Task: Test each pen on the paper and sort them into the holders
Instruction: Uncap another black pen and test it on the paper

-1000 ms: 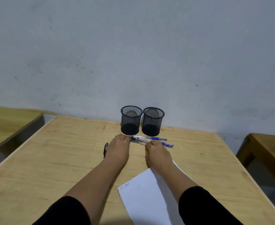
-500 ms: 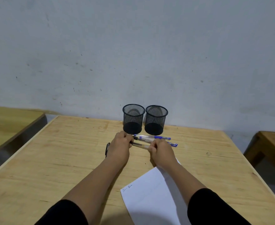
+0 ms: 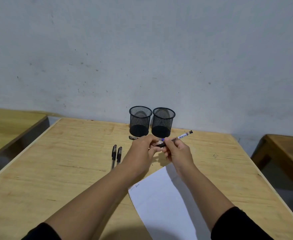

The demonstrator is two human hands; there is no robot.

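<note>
Two black mesh holders stand side by side at the table's far edge, the left holder (image 3: 140, 121) and the right holder (image 3: 163, 122), both looking empty. In front of them my right hand (image 3: 177, 150) grips a clear pen with a black end (image 3: 183, 136), lifted off the table and tilted up to the right. My left hand (image 3: 144, 149) pinches the pen's black cap end (image 3: 160, 145). Behind my hands lie more pens, partly hidden, one with a blue part (image 3: 161, 139). A white paper (image 3: 161, 201) with small scribbles lies near me.
Two black-capped pens (image 3: 116, 155) lie side by side left of my left hand. A dark pen end (image 3: 132, 137) pokes out at the left holder's base. The wooden table (image 3: 55, 170) has other wooden tables at the far left (image 3: 9, 125) and right (image 3: 286, 153).
Both hands were down on the pile of pens; they have since lifted one pen off the table, the right hand holding its barrel and the left its cap end.
</note>
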